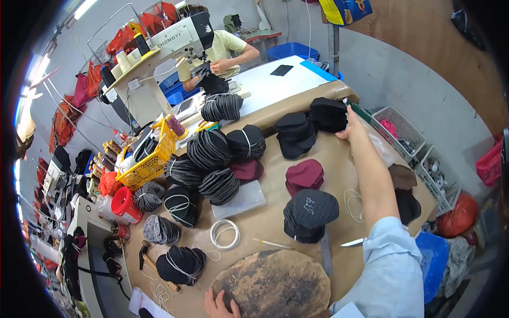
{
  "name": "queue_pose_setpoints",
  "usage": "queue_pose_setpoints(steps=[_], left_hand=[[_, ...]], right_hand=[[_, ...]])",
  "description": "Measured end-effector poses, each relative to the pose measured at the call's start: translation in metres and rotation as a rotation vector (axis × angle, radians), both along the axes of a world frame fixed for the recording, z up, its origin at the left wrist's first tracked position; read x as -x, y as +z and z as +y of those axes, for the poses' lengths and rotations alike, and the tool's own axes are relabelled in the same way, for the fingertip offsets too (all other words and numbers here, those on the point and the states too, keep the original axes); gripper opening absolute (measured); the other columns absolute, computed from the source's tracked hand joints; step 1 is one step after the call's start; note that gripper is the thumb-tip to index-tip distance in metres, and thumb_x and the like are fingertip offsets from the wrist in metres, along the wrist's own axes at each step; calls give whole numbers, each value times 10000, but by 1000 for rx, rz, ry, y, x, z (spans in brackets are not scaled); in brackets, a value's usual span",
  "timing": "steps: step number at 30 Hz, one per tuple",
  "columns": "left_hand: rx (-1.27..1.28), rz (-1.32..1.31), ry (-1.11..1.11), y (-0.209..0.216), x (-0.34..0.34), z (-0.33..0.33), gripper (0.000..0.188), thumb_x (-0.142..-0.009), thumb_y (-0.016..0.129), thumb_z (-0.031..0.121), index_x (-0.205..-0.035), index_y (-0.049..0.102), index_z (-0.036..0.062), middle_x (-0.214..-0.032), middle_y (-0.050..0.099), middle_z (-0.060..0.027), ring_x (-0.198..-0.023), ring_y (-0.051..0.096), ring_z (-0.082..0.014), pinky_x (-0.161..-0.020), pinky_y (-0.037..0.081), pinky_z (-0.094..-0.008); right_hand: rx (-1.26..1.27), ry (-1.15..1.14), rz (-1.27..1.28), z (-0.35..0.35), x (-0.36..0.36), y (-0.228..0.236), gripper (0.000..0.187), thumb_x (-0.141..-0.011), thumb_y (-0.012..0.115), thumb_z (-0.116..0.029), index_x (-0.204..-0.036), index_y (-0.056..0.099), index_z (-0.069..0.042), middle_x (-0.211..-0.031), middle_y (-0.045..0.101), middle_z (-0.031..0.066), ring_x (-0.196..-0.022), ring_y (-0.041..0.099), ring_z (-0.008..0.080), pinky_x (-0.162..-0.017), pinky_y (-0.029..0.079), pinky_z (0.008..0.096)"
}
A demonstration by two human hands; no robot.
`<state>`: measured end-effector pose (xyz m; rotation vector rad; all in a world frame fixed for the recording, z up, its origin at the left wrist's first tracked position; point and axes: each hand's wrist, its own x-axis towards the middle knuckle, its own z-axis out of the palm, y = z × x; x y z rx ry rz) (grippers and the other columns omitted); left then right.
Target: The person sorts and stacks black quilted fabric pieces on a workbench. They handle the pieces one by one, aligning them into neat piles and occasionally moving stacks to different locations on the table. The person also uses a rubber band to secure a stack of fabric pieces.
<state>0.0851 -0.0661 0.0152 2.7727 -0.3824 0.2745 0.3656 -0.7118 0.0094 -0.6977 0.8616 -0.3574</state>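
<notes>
At the near edge, my left hand (220,305) rests with its fingers spread on the rim of a round, worn wooden block (273,286). My right arm stretches to the far right of the table. There my right hand (348,125) grips the right end of a stack of black fabric pieces (327,115), thumb and fingers apart around its edge. Beside that stack lies another black fabric stack (294,135). Nearer me are a maroon stack (304,176) and a dark grey stack (311,214) with chalk marks on top. A knife (353,242) lies by my right sleeve.
Several tied dark bundles (209,151) crowd the table's left side, near a yellow basket (148,159). A white ring roll (225,234) and a hammer (154,265) lie closer. Crates (397,132) stand beyond the right edge. Another person (225,50) works at a sewing machine (177,40).
</notes>
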Motion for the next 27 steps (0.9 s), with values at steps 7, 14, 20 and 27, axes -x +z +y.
queue_pose_setpoints(steps=[7,14,20,27], left_hand=[[1,56,44,2,-3,-6,407,-815,635,139,-1194,539,24,-1325,446,-250,-1211,418,-449,-1019,343,-503],[5,84,52,3,-5,-6,409,-817,633,134,-1200,534,31,-1332,440,-250,-1206,422,-445,-1019,344,-498],[6,91,61,2,-6,-4,410,-817,634,136,-1201,533,32,-1339,436,-249,-1210,421,-439,-1019,347,-490],[10,94,57,7,-7,-4,428,-804,644,144,-1202,533,33,-1336,442,-249,-1208,423,-448,-1017,351,-495]], right_hand=[[87,-95,112,-22,-59,-11,953,-657,728,-599,-1393,325,-147,-1382,352,168,-1224,399,356,-981,344,549],[145,-153,307,-37,-87,-19,816,-662,733,-517,-1312,404,-150,-1283,451,139,-1135,473,330,-938,370,529],[161,-193,383,-42,-102,-30,701,-666,736,-446,-1243,471,-152,-1198,536,115,-1060,536,307,-901,393,512],[144,-196,343,-46,-91,-37,568,-670,741,-364,-1163,550,-154,-1099,635,87,-971,610,281,-858,419,493]])
